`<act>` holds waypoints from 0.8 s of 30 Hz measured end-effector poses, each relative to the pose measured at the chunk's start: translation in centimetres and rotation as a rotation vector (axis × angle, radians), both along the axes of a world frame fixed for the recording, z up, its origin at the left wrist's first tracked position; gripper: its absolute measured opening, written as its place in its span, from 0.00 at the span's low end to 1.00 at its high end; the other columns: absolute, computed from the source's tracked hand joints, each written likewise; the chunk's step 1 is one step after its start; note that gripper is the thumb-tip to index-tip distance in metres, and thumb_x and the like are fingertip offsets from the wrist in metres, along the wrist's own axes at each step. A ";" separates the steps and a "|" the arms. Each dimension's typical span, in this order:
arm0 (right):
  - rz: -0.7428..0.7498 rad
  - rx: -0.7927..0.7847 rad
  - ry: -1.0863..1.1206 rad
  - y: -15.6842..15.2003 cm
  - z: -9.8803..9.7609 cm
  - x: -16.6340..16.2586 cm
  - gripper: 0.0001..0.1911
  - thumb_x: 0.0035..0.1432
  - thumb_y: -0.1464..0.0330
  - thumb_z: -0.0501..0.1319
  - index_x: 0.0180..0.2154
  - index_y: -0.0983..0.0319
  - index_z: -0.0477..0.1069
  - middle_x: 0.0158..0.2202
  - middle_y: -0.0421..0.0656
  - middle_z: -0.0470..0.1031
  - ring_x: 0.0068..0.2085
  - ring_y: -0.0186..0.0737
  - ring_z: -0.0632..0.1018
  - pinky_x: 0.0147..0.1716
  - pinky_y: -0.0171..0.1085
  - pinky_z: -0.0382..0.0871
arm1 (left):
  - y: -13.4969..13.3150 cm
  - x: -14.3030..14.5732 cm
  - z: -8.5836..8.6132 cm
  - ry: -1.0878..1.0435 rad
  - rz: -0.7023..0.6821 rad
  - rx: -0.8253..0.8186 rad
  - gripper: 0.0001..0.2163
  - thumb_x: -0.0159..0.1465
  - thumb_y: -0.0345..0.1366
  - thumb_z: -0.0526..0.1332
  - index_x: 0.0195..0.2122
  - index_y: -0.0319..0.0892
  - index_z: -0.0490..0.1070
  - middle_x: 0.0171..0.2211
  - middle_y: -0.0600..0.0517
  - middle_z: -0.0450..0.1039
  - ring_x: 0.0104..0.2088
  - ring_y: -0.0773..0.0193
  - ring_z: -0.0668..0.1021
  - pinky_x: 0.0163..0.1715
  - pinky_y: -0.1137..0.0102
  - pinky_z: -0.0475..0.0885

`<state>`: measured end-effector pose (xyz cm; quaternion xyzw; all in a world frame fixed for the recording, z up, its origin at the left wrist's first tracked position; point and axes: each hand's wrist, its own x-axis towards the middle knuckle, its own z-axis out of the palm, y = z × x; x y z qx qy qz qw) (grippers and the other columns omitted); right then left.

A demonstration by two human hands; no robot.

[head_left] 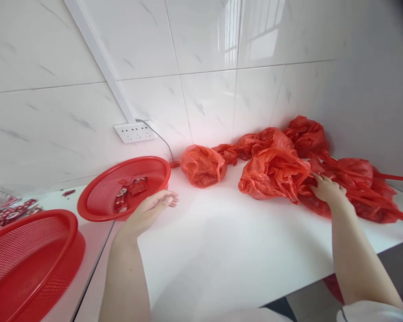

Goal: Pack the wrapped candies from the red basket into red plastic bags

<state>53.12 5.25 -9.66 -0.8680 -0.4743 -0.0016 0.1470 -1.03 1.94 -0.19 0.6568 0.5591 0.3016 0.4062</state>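
Red bags (275,172) sit from twelve to two o'clock, none lifted yet; right hand (328,190) touches some, fingers' grip unclear; left hand (149,210), fingers loosely apart, holds nothing.

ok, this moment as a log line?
left grip: open, by basket holding packets | right grip: on red bags, closure unclear

Two hands (148,213) (327,188), two baskets (100,191) (13,243), five-plus bags (203,167) (272,174) (267,139) (307,135) (357,172)

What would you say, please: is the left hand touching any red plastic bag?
No, the left hand is near a red perforated basket, apart from the plastic bags.
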 end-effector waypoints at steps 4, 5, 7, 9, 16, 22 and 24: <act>-0.084 0.185 -0.089 0.7 2.7 -4.8 0.25 0.60 0.69 0.53 0.58 0.68 0.66 0.59 0.68 0.63 0.58 0.67 0.65 0.48 0.61 0.57 | 0.0 -0.2 -0.2 0.007 -0.019 -0.005 0.18 0.62 0.52 0.58 0.45 0.45 0.73 0.46 0.46 0.76 0.48 0.51 0.77 0.54 0.55 0.68; -0.017 0.292 -0.095 0.7 4.0 -6.5 0.24 0.61 0.68 0.52 0.58 0.66 0.66 0.59 0.64 0.64 0.58 0.64 0.66 0.49 0.58 0.59 | 0.0 -0.2 -0.2 0.008 -0.031 -0.005 0.18 0.62 0.51 0.57 0.45 0.45 0.73 0.46 0.46 0.76 0.48 0.52 0.77 0.53 0.55 0.68; 0.225 0.454 -0.005 0.7 6.3 -10.7 0.22 0.64 0.65 0.50 0.56 0.64 0.67 0.53 0.59 0.72 0.54 0.57 0.72 0.49 0.52 0.64 | 0.1 -0.3 -0.4 0.009 -0.059 -0.009 0.17 0.63 0.50 0.57 0.45 0.46 0.72 0.46 0.47 0.75 0.48 0.53 0.77 0.53 0.57 0.68; 0.563 0.454 0.158 1.0 7.8 -15.5 0.17 0.64 0.64 0.52 0.51 0.60 0.72 0.49 0.51 0.76 0.50 0.50 0.76 0.48 0.45 0.66 | 0.2 -0.4 -0.5 0.011 -0.079 -0.016 0.15 0.64 0.49 0.56 0.45 0.47 0.72 0.46 0.48 0.75 0.48 0.54 0.77 0.53 0.58 0.68; 1.012 -0.044 0.164 6.1 3.3 -30.0 0.13 0.67 0.69 0.51 0.39 0.62 0.75 0.39 0.48 0.78 0.41 0.42 0.78 0.42 0.38 0.69 | 0.2 -0.4 -0.6 0.017 -0.110 -0.039 0.15 0.65 0.49 0.55 0.46 0.46 0.71 0.47 0.47 0.74 0.48 0.54 0.77 0.51 0.59 0.69; 0.787 -0.137 0.098 10.5 -2.0 -33.5 0.19 0.64 0.63 0.59 0.53 0.64 0.66 0.52 0.48 0.70 0.48 0.43 0.75 0.46 0.48 0.72 | -0.3 -0.5 -0.1 0.025 -0.107 -0.074 0.16 0.66 0.48 0.54 0.48 0.45 0.70 0.47 0.48 0.73 0.48 0.57 0.76 0.52 0.61 0.68; 0.777 -0.138 0.103 11.1 -2.4 -33.4 0.18 0.64 0.63 0.59 0.52 0.63 0.67 0.52 0.48 0.70 0.47 0.43 0.75 0.45 0.46 0.73 | -0.4 -0.6 -0.1 0.027 -0.104 -0.081 0.16 0.66 0.48 0.54 0.48 0.45 0.69 0.47 0.48 0.73 0.49 0.58 0.76 0.52 0.62 0.68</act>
